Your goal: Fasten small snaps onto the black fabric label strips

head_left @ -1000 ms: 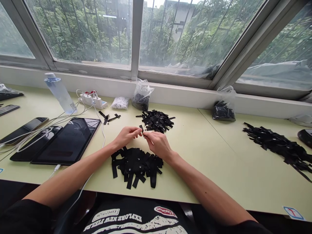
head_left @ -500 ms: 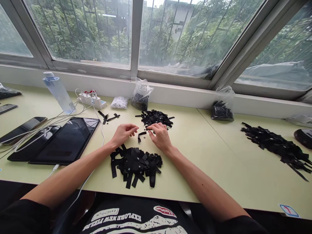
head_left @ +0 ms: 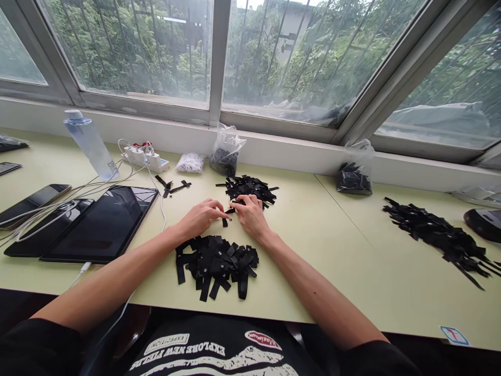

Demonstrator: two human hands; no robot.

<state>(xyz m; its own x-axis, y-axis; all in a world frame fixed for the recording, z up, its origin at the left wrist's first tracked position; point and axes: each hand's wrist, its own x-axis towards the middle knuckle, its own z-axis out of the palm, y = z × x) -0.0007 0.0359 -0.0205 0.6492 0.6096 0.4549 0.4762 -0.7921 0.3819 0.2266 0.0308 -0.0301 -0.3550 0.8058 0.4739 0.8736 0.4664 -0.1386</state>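
My left hand (head_left: 201, 216) is over the table with its index finger stretched out. Its fingertip is at a tiny round piece (head_left: 230, 220), and a loose black fabric strip (head_left: 224, 223) lies partly under the fingers. My right hand (head_left: 252, 216) is closed, thumb and fingers together on a black fabric strip (head_left: 237, 202), much of it hidden by the fingers. Just beyond it lies a heap of short black strips (head_left: 250, 187). Nearer my body is a second heap of black strips (head_left: 219, 261), some with a small white letter M.
Left are a tablet (head_left: 104, 224), phones, white cables, a power strip (head_left: 146, 158) and a water bottle (head_left: 91, 146). Bags (head_left: 225, 156) stand by the window sill, another bag (head_left: 354, 175) farther right. A long strip pile (head_left: 434, 232) lies at the right.
My left hand has moved right to the tiny round piece, its index finger now extended from a pinch. My right hand stays by the far heap. The view has shifted slightly.
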